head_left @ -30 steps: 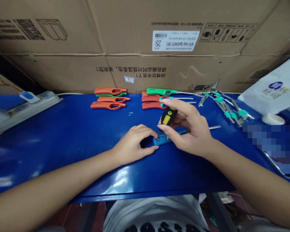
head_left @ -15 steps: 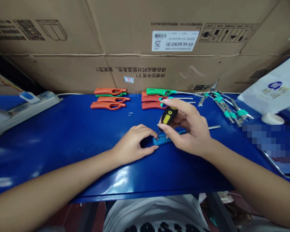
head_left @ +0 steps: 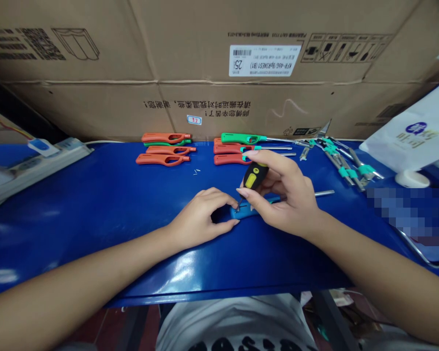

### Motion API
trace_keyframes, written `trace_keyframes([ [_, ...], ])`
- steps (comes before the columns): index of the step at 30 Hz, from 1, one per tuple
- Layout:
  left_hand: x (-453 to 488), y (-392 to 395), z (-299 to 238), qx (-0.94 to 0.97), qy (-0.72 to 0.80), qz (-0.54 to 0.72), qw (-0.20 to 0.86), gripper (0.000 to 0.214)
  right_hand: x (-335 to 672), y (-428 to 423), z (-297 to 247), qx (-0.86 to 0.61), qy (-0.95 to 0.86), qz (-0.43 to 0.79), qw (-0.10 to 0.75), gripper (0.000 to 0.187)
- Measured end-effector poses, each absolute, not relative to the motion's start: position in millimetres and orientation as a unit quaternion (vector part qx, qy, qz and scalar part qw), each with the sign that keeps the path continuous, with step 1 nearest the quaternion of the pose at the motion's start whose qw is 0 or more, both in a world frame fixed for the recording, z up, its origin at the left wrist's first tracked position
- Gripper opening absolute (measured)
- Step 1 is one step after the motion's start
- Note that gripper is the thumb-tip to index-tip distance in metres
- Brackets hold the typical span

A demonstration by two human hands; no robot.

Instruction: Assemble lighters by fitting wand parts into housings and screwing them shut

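Note:
My right hand [head_left: 285, 195] is closed round a small screwdriver [head_left: 251, 178] with a black and yellow handle, its tip pointing down onto a blue lighter body [head_left: 244, 210] that lies on the blue table [head_left: 95, 204]. A thin metal tube [head_left: 324, 193] sticks out of the lighter body to the right. My left hand [head_left: 201, 217] curls over the left end of that blue lighter body and pins it to the table.
Orange and green lighter handles [head_left: 166, 148] lie in two groups at the back; a second group [head_left: 237, 146] has metal tubes. Teal and metal parts [head_left: 342, 158] lie at back right. A cardboard box [head_left: 219, 68] walls the back. A white bag [head_left: 413, 131] sits right, a power strip [head_left: 40, 153] left.

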State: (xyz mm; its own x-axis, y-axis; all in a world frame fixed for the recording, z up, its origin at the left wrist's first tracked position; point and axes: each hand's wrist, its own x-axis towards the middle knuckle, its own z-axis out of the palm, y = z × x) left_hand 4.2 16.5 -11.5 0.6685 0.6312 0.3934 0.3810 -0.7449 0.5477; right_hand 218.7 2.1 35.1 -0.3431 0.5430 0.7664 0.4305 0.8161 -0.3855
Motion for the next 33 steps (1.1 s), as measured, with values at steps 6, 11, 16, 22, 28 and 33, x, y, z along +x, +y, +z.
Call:
trace_keyframes([
  [6,4.3,16.0,-9.8,0.885,0.287,0.290,0.223,0.022,217.4,0.4,33.7,-0.322,-0.804,0.069,0.495,0.056],
  [11,4.5,15.9,-7.7,0.882,0.290,0.287,0.237,0.021,215.9,1.3,30.9,-0.337,-0.783,0.079,0.517,0.054],
  [16,4.6,15.5,-6.9,0.881,0.290,0.284,0.242,0.021,215.9,4.1,32.1,-0.341,-0.762,0.121,0.537,0.056],
  [22,4.7,14.8,-6.0,0.879,0.298,0.281,0.244,0.020,213.8,1.9,32.5,-0.344,-0.756,0.116,0.544,0.054],
  [28,5.2,14.3,-3.5,0.878,0.305,0.267,0.255,0.022,222.1,3.4,42.7,-0.373,-0.732,0.087,0.563,0.041],
  [33,5.8,14.1,-4.2,0.872,0.315,0.280,0.250,0.030,235.8,9.3,58.6,-0.379,-0.856,0.165,0.311,0.035],
])
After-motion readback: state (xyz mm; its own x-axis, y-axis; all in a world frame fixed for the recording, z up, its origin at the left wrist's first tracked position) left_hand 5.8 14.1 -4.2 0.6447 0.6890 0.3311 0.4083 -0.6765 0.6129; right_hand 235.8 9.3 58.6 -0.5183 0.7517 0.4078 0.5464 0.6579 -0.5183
